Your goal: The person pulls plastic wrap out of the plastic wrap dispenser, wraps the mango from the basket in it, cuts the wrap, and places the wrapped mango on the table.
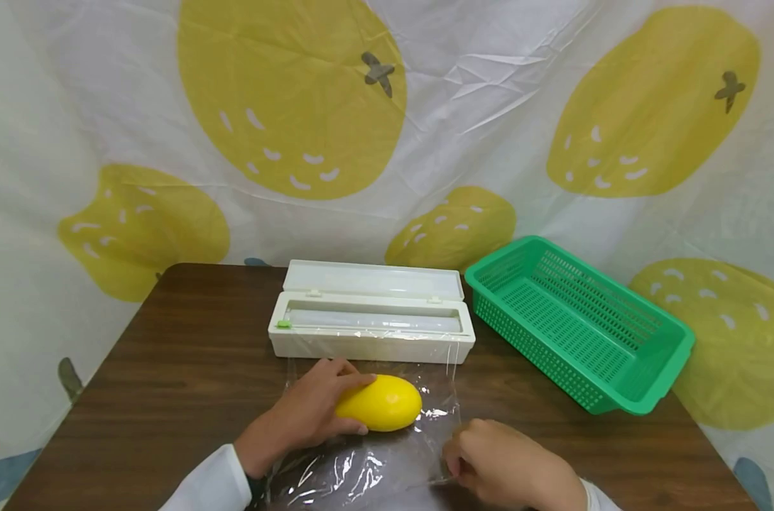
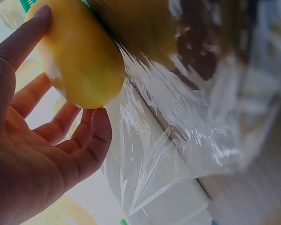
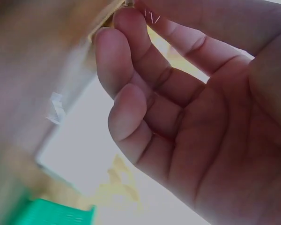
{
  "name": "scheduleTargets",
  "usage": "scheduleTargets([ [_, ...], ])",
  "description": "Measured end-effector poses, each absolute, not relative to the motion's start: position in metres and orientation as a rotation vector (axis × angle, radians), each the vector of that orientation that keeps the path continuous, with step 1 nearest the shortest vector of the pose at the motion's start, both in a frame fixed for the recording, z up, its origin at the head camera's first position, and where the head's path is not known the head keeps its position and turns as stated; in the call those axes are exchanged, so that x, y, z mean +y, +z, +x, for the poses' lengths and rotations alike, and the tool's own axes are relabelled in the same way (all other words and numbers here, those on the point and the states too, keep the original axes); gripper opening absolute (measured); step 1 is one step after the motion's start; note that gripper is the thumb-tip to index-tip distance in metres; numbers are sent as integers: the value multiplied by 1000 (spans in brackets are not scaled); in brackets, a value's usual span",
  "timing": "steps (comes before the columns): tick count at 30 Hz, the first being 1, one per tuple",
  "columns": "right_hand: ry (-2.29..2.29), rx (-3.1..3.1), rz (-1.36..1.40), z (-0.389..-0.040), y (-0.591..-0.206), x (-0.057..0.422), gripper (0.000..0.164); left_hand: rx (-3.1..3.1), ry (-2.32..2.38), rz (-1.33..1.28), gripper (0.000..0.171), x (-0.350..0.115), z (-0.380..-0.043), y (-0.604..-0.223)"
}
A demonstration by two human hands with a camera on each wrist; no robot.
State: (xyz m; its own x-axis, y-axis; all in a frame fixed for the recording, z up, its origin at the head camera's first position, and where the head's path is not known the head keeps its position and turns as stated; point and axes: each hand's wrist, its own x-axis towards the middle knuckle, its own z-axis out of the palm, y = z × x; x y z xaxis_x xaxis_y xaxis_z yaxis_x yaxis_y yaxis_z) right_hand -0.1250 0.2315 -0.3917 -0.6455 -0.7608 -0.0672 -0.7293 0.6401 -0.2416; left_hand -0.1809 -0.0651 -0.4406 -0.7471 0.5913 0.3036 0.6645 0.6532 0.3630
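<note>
A smooth yellow oval fruit (image 1: 387, 403) lies on a sheet of clear plastic wrap (image 1: 361, 472) in front of a white wrap dispenser (image 1: 371, 348). My left hand (image 1: 319, 408) grips the fruit's left end; in the left wrist view, thumb and fingers curve round the fruit (image 2: 84, 56), with wrinkled wrap (image 2: 187, 117) beside it. To the right, my right hand (image 1: 505, 458) pinches the near right edge of the wrap. The right wrist view shows its fingers (image 3: 114, 58) curled, thumb and index finger meeting at the top edge, where the pinched film is barely visible.
The dispenser's lid (image 1: 374, 280) stands open at the back, showing the roll (image 1: 374, 320) and a green slider (image 1: 284, 324). A green perforated basket (image 1: 579, 333) sits at the back right of the brown table (image 1: 150, 397). Behind hangs a fruit-print cloth (image 1: 464, 106).
</note>
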Motion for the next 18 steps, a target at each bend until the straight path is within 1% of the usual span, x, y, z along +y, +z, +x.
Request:
scheduleTargets([
  [4,-291,2757,-1328,-129,-371,221,26,-2718,-692,-1034,69,-65,-181,-440],
  [9,-219,2832,-1379,-144,-351,204,30,-2736,-703,-1023,69,-65,-181,-441],
  [13,-153,2912,-1400,-163,-342,188,24,-2745,-706,-1020,68,-64,-180,-441],
  [18,-92,3040,-1329,-189,-343,168,21,-2754,-701,-1027,67,-65,-180,-439],
])
